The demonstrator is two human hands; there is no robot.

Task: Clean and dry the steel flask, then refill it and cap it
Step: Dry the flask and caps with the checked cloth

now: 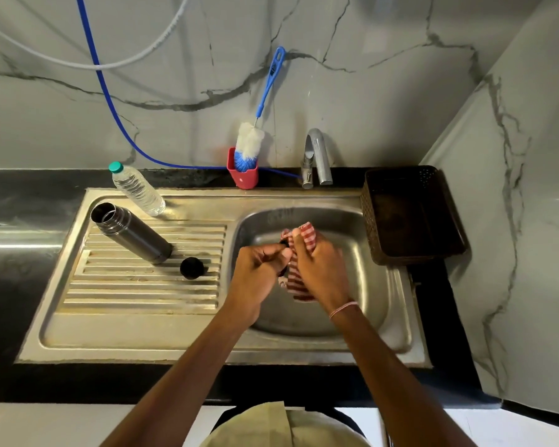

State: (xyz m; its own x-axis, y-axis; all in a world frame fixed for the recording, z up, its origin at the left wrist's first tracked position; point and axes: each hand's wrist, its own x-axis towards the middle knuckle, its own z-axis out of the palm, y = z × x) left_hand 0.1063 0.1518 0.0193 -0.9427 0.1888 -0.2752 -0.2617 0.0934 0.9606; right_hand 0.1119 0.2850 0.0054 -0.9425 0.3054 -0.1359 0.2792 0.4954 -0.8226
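The steel flask [131, 232] stands uncapped on the ribbed drainboard [142, 291], left of the sink basin [378, 285]. A black cap [192, 268] sits on the drainboard beside the flask's base. Over the basin my left hand [259, 279] grips a small black part [284, 242], mostly hidden by the fingers. My right hand [320, 269] holds a red-and-white striped cloth [299, 282] against that part. A clear plastic water bottle [137, 188] with a green cap stands behind the flask.
A bottle brush [250, 143] with a blue handle stands in a red holder [243, 175] at the back. The tap [318, 156] is off. A brown basket [410, 214] sits right of the basin. A blue hose [110, 101] runs along the wall.
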